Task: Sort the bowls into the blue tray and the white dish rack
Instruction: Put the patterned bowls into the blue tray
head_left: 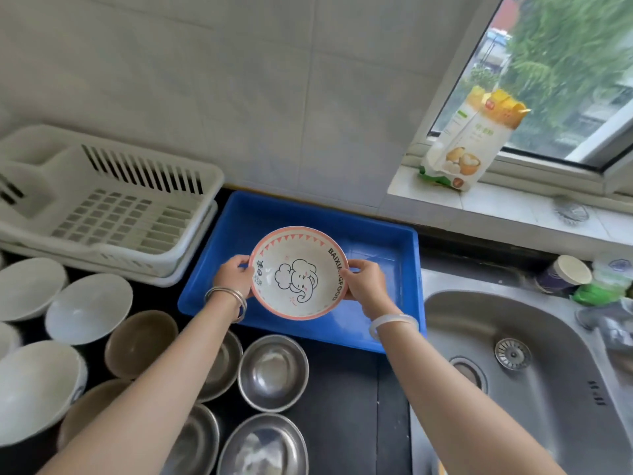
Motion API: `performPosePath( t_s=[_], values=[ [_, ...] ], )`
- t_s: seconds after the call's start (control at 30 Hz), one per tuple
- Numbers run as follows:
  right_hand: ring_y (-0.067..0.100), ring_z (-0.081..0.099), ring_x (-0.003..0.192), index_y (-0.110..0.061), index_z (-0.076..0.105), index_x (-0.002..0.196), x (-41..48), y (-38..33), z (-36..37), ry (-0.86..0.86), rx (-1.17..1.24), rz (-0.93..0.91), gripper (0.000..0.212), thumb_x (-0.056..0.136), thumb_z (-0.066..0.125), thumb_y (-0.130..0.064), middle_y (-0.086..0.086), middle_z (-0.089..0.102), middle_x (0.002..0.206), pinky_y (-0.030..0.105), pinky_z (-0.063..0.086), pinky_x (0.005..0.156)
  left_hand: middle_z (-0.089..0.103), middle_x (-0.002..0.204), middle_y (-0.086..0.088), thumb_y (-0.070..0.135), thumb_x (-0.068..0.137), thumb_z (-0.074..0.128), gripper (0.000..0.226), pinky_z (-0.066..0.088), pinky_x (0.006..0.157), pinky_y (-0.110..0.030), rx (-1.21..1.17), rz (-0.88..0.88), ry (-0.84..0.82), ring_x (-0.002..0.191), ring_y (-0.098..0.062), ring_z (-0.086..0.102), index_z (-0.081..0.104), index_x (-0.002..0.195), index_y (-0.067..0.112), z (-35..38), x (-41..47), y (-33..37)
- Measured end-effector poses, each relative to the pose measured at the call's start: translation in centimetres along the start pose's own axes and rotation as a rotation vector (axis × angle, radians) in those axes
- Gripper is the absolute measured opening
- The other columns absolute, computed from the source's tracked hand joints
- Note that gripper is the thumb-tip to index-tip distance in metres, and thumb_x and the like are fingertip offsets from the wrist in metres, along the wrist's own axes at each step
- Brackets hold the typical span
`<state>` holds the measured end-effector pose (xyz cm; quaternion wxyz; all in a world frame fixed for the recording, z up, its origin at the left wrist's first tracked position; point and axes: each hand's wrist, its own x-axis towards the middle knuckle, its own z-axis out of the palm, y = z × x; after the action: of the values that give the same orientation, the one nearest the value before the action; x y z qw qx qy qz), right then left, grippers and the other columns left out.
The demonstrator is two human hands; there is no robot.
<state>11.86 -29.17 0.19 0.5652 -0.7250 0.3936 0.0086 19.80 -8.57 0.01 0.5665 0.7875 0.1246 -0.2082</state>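
**Elephant bowl held over the blue tray**

The pink-rimmed elephant bowl (299,273) is tilted toward the camera over the near half of the blue tray (383,248). The left hand (233,277) grips its rim at nine o'clock and the right hand (366,282) at three. The fingers (359,264) of both hands are curled round the edge. Open tray floor shows at two o'clock of the bowl. The white dish rack (113,214) sits just beside the tray at ten o'clock. Steel bowls (273,371) crowd the table (342,406) at six o'clock, with white bowls (88,308) at eight. The sink (513,389) runs along the tray's right wall at four.
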Motion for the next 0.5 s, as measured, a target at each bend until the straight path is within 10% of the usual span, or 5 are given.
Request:
performPosePath(
  t_s=[0.5],
  values=[
    [0.024, 0.066, 0.073, -0.010, 0.062, 0.116, 2.8, 1.6, 8.0, 0.001, 0.084, 0.129, 0.026, 0.093, 0.050, -0.009, 0.011, 0.069, 0.086, 0.038, 0.061, 0.071, 0.066, 0.108, -0.014, 0.010, 0.087, 0.052, 0.021, 0.055, 0.082, -0.045, -0.032, -0.128, -0.014, 0.092, -0.031, 0.063, 0.060, 0.104, 0.016, -2.8, 7.7, -3.5]
  ],
)
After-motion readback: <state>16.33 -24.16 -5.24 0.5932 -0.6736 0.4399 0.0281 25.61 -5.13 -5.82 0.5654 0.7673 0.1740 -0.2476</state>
